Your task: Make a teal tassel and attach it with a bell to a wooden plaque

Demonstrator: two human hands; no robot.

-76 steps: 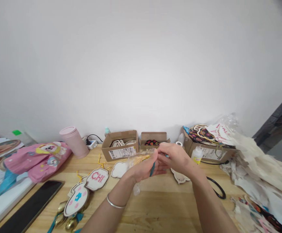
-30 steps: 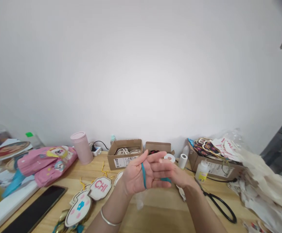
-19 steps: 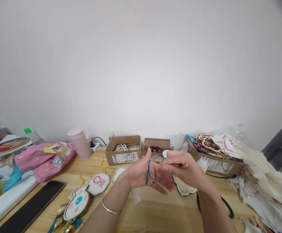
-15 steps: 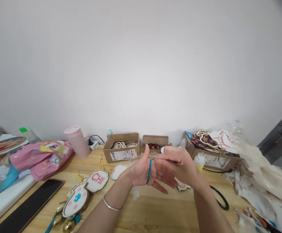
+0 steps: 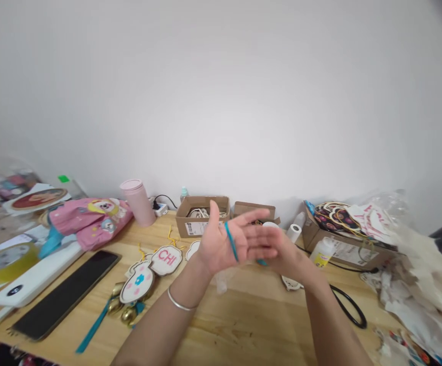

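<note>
A teal ribbon point(image 5: 231, 242) runs across the palm of my left hand point(image 5: 226, 241), whose thumb points up and whose fingers are spread. My right hand point(image 5: 287, 251) meets the left fingertips from the right; its fingers are partly hidden and blurred, so their grip is unclear. A bit of teal shows just below where the hands meet. Left of the hands on the wooden table point(image 5: 244, 325) lie a tag reading CHI point(image 5: 166, 260) and a flower tag point(image 5: 137, 282) with gold bells point(image 5: 128, 314) and a teal ribbon tail.
A pink cup point(image 5: 139, 203), a pink bag point(image 5: 91, 221), a black phone point(image 5: 68, 292) and a white power bank point(image 5: 38, 277) are on the left. Cardboard boxes point(image 5: 192, 227) line the wall. A white bottle point(image 5: 323, 251), black ring point(image 5: 352, 310) and pale cloth point(image 5: 419, 284) lie right.
The view has shifted, showing more of the left side. My left fingers have spread and lifted, and my right hand has moved from a bent pinch-like pose to behind the left fingertips.
</note>
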